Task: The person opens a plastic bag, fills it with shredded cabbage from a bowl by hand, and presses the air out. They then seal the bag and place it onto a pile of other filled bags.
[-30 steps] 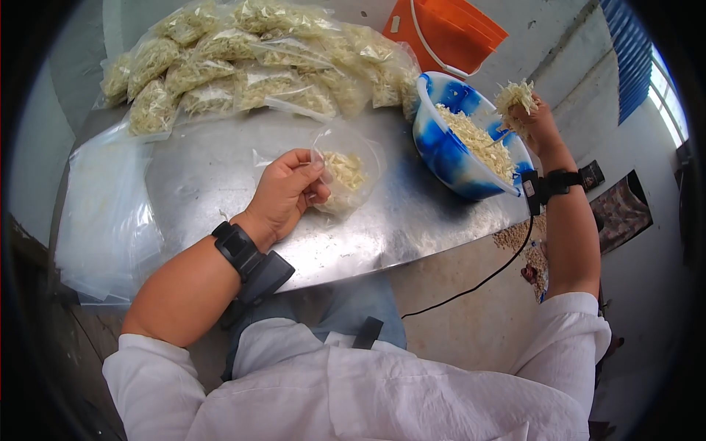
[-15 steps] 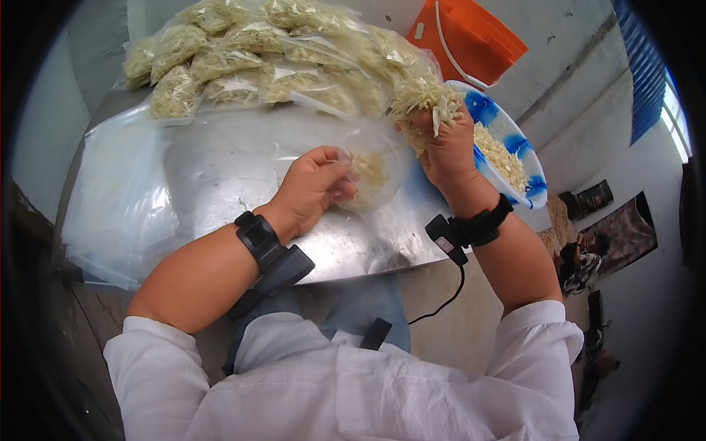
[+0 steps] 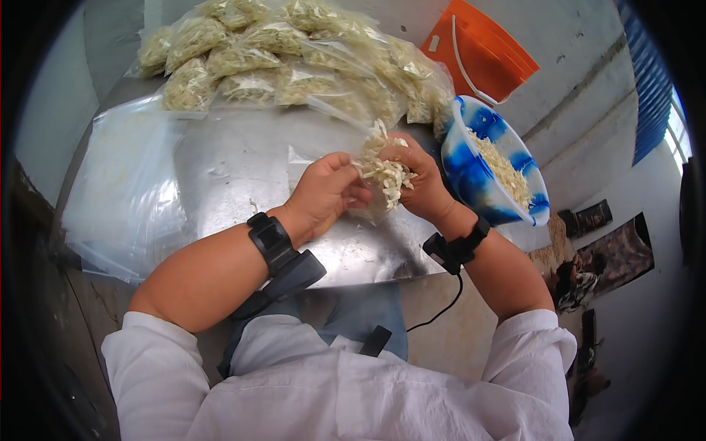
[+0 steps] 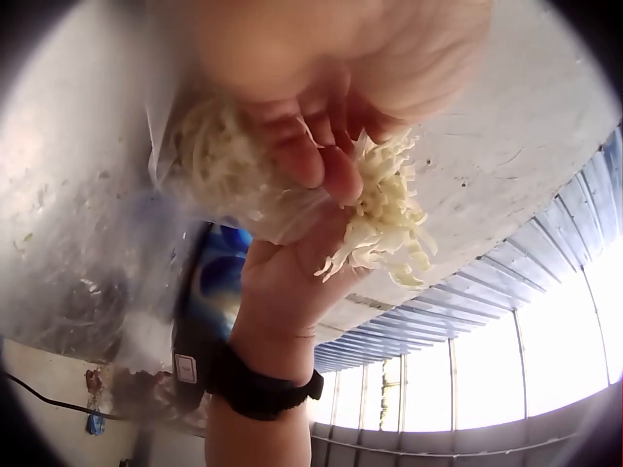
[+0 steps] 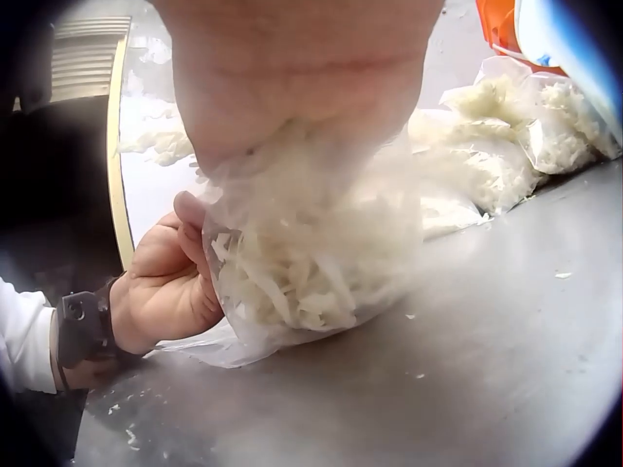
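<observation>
My left hand [image 3: 320, 192] pinches the rim of a clear plastic bag [image 5: 302, 292] that holds some pale shredded vegetable, cabbage-like in look. Right at the bag's mouth, my right hand [image 3: 421, 176] grips a loose handful of the same shreds [image 3: 386, 173]. Strands stick out past its fingers in the left wrist view, where the left fingertips [image 4: 341, 175] lie against the film close to the handful [image 4: 384, 214]. Beyond the right hand stands a blue and white basin [image 3: 478, 173] with more shreds [image 3: 504, 169] inside. Part of the bag is hidden behind both hands.
Filled bags [image 3: 250, 84] lie heaped along the back of the metal table [image 3: 235, 162]. Flat clear bags [image 3: 125, 191] are stacked at its left end. An orange bucket [image 3: 482, 51] stands behind the basin. A few stray shreds [image 5: 419, 375] dot the tabletop.
My right hand has come left from above the basin to the bag's mouth, carrying its handful of shreds. The left hand has kept its pinch on the bag.
</observation>
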`<state>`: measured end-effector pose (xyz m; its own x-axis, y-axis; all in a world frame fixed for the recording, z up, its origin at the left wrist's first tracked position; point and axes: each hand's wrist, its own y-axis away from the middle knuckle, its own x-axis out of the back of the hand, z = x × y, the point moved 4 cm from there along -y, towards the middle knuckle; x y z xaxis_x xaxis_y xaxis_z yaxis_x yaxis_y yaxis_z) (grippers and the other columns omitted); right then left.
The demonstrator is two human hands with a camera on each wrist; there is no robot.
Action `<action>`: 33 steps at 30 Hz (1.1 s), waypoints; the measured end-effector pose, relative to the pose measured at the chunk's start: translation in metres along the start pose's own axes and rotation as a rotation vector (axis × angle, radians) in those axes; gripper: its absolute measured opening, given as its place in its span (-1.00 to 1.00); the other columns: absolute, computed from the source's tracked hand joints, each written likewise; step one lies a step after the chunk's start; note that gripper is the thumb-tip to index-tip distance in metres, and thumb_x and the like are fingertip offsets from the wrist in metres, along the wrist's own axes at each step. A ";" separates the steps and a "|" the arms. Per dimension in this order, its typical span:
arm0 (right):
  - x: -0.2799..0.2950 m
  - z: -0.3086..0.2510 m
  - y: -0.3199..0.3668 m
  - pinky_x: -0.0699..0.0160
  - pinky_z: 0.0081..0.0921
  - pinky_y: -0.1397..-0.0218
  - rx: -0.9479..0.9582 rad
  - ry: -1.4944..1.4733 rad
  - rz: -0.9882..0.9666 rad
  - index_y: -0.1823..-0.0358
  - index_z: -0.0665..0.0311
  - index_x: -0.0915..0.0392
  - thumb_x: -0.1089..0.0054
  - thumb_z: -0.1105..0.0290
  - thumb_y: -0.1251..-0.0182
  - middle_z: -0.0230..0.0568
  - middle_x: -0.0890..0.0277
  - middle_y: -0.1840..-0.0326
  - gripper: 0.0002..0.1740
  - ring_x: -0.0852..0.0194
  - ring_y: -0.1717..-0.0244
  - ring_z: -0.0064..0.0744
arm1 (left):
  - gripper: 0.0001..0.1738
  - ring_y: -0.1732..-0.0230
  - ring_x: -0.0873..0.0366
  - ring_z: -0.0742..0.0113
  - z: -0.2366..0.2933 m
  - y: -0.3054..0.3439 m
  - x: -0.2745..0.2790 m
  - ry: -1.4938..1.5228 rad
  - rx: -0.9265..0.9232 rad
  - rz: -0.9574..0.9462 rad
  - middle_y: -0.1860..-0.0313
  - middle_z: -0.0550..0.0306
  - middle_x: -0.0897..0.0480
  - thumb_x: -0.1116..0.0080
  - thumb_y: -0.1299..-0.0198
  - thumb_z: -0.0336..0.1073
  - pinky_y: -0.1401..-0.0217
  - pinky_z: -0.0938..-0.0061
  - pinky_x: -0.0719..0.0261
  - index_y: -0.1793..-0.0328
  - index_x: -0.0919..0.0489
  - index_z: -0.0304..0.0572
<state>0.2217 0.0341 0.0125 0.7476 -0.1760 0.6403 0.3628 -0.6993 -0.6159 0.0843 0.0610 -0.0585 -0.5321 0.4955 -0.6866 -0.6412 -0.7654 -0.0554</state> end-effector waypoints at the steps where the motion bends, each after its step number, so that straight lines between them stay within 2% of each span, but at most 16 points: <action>1: -0.001 0.000 0.000 -0.40 -0.48 0.01 -0.005 0.008 -0.037 0.24 0.22 -0.51 -0.44 0.47 0.20 -0.13 -0.41 0.06 -0.60 -0.42 0.05 -0.21 | -0.88 0.42 -0.56 0.43 0.000 0.000 0.000 0.001 -0.001 0.001 0.34 0.10 -0.57 0.12 -0.30 -0.35 0.37 0.57 -0.56 0.14 -0.39 -0.21; 6: 0.000 0.001 -0.003 -0.40 -0.46 0.01 0.026 0.008 -0.151 0.22 0.21 -0.52 -0.45 0.46 0.23 -0.13 -0.41 0.06 -0.57 -0.43 0.05 -0.18 | -0.88 0.42 -0.56 0.42 0.002 0.002 0.000 -0.012 0.001 0.003 0.35 0.10 -0.56 0.11 -0.30 -0.35 0.36 0.58 -0.57 0.14 -0.39 -0.22; 14: 0.002 0.003 -0.004 -0.42 -0.47 0.02 -0.053 -0.008 -0.294 0.22 0.18 -0.53 -0.41 0.48 0.21 -0.11 -0.41 0.02 -0.60 -0.46 0.06 -0.16 | -0.88 0.45 -0.54 0.44 0.002 0.003 -0.001 -0.014 -0.011 0.030 0.39 0.14 -0.55 0.07 -0.30 -0.29 0.42 0.59 -0.51 0.16 -0.37 -0.15; 26: 0.000 -0.003 -0.001 -0.45 -0.46 0.06 0.014 0.063 -0.301 0.22 0.19 -0.54 -0.38 0.51 0.23 -0.07 -0.42 0.02 -0.59 -0.48 0.08 -0.11 | -0.88 0.56 -0.45 0.48 0.004 0.004 0.001 -0.022 0.002 0.109 0.45 0.19 -0.51 0.12 -0.32 -0.23 0.51 0.63 -0.41 0.16 -0.35 -0.08; 28: 0.000 -0.001 -0.004 -0.45 -0.45 0.07 -0.008 0.072 -0.346 0.21 0.20 -0.54 -0.38 0.52 0.24 -0.09 -0.42 0.03 -0.58 -0.47 0.08 -0.11 | -0.87 0.56 -0.46 0.48 0.005 0.005 0.001 -0.039 -0.003 0.102 0.46 0.20 -0.51 0.12 -0.32 -0.23 0.52 0.63 -0.41 0.17 -0.35 -0.08; 30: -0.002 -0.001 -0.004 -0.45 -0.45 0.07 -0.029 0.081 -0.390 0.20 0.20 -0.54 -0.38 0.53 0.25 -0.11 -0.42 0.04 -0.56 -0.47 0.09 -0.10 | -0.78 0.51 -0.44 0.47 0.006 0.006 0.001 -0.106 -0.024 0.063 0.40 0.16 -0.51 0.07 -0.28 -0.16 0.43 0.56 -0.40 0.12 -0.36 -0.12; 33: -0.006 -0.002 -0.006 -0.44 -0.42 0.08 -0.070 0.075 -0.404 0.17 0.22 -0.52 -0.37 0.55 0.27 -0.14 -0.43 0.09 -0.53 -0.45 0.11 -0.08 | -0.79 0.54 -0.44 0.47 0.007 0.005 0.000 -0.108 -0.040 0.046 0.43 0.17 -0.52 0.06 -0.28 -0.17 0.45 0.57 -0.40 0.15 -0.38 -0.13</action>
<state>0.2139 0.0379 0.0135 0.5094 0.0743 0.8573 0.5781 -0.7676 -0.2769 0.0769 0.0605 -0.0537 -0.6184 0.4995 -0.6067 -0.5936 -0.8028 -0.0558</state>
